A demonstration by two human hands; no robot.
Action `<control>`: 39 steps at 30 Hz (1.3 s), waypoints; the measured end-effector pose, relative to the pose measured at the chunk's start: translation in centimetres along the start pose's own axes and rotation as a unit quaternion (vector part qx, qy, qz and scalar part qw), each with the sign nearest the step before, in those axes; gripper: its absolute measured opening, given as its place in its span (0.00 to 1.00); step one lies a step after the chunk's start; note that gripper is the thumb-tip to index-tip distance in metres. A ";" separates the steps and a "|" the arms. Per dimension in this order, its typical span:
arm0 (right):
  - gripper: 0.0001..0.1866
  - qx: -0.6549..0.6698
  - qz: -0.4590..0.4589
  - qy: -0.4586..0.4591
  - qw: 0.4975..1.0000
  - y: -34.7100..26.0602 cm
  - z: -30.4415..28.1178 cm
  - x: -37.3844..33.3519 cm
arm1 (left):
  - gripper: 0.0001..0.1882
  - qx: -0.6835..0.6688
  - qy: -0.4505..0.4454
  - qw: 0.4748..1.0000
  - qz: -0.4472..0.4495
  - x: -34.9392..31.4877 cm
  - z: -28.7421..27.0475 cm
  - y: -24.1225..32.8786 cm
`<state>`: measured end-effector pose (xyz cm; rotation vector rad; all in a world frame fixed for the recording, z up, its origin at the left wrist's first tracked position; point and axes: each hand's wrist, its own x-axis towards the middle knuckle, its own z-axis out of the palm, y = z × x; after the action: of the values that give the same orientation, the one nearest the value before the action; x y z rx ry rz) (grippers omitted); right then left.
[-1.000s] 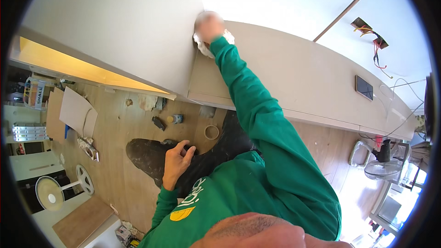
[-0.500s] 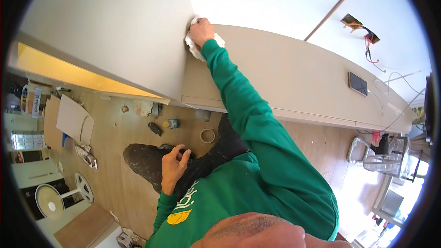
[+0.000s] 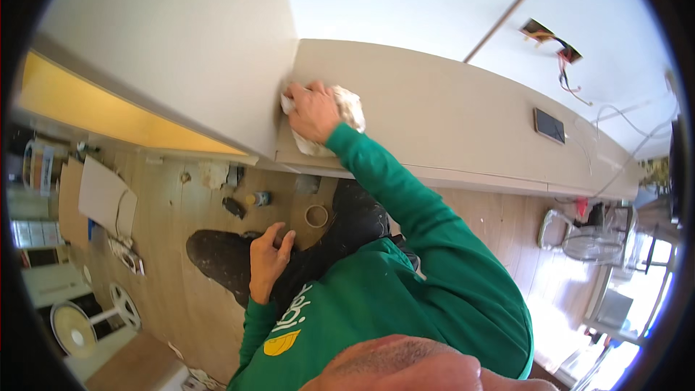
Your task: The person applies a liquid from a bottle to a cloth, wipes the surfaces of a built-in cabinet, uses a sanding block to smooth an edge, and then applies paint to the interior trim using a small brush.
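My right hand (image 3: 314, 114) presses a crumpled white cloth (image 3: 351, 106) onto the beige ledge (image 3: 434, 112). Its fingers are bent over the cloth, close to where the ledge meets a tall beige panel (image 3: 181, 43). My left hand (image 3: 268, 259) hovers over or rests on my dark trousers (image 3: 217, 257); I cannot tell whether it touches them. Its thumb and forefinger are loosely bent and apart, and I see nothing between them. The other fingers are partly hidden.
A phone (image 3: 549, 126) lies farther right on the ledge. Wires (image 3: 567, 76) hang from a wall opening. On the floor are a tape roll (image 3: 316, 216), a small can (image 3: 258, 198) and a dark object (image 3: 233, 208). A clear chair (image 3: 594, 246) stands at right.
My right hand has drawn the cloth back from the wall corner toward the ledge's front edge. The left hand stays nearly in place. The whole view has shifted slightly.
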<state>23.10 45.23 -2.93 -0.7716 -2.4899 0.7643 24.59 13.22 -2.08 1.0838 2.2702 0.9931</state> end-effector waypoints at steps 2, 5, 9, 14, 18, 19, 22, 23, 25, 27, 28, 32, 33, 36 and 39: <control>0.21 -0.035 -0.067 0.065 0.995 -0.3 0.2 -2.0 | 0.15 0.005 0.002 1.000 0.010 0.2 -0.2 0.1; 0.22 -0.081 -0.011 0.060 0.995 2.4 0.2 3.6 | 0.15 -0.004 0.007 1.000 -0.007 -0.4 -0.3 -0.7; 0.19 -0.052 -0.001 0.090 0.995 5.6 -1.2 9.4 | 0.14 -0.032 0.013 0.999 -0.032 -0.7 0.1 -1.7; 0.21 -0.099 -0.030 0.056 0.993 3.1 0.6 5.5 | 0.14 -0.033 -0.005 0.998 -0.058 -1.1 0.7 -2.4; 0.21 -0.041 0.022 0.073 0.996 4.1 -0.5 7.9 | 0.14 -0.010 -0.013 1.000 -0.025 0.1 0.7 -2.0; 0.21 -0.013 0.039 0.083 0.996 4.1 -0.7 8.7 | 0.14 -0.001 -0.016 1.000 -0.018 0.6 0.5 -1.6; 0.20 0.092 0.091 0.116 0.985 3.2 -0.8 9.8 | 0.14 0.014 0.008 1.000 0.002 1.0 0.1 -1.2; 0.21 0.126 0.090 0.133 0.979 2.0 -1.3 10.2 | 0.14 0.023 0.007 1.000 0.007 1.0 0.1 -1.4; 0.21 0.182 0.041 0.186 0.965 0.3 -2.6 10.3 | 0.14 0.040 0.005 0.999 0.016 0.5 0.2 -1.9; 0.22 0.151 0.091 0.121 0.977 1.5 -3.1 10.1 | 0.14 0.031 -0.017 0.999 0.013 0.6 0.1 -0.9; 0.22 0.136 0.110 0.089 0.981 2.5 -2.8 10.1 | 0.14 0.026 -0.023 0.999 0.013 0.7 0.0 -0.4; 0.27 0.056 0.069 0.020 0.996 2.1 -1.1 8.2 | 0.17 0.057 -0.017 0.998 0.037 0.4 -0.3 -0.8; 0.27 0.032 0.048 0.050 0.997 2.0 -0.5 7.0 | 0.17 0.082 -0.012 0.995 0.047 0.6 -0.8 0.0; 0.27 -0.064 0.001 0.127 0.990 3.7 0.8 6.7 | 0.18 0.084 0.017 0.995 0.060 1.7 -1.9 0.0; 0.25 -0.132 0.016 0.075 0.988 3.0 -0.4 6.0 | 0.18 0.089 0.020 0.995 0.043 1.8 -2.5 0.4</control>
<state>19.96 51.14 -3.10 -0.9260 -2.4740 0.3738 22.13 13.80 -0.25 1.2538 2.3998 0.8648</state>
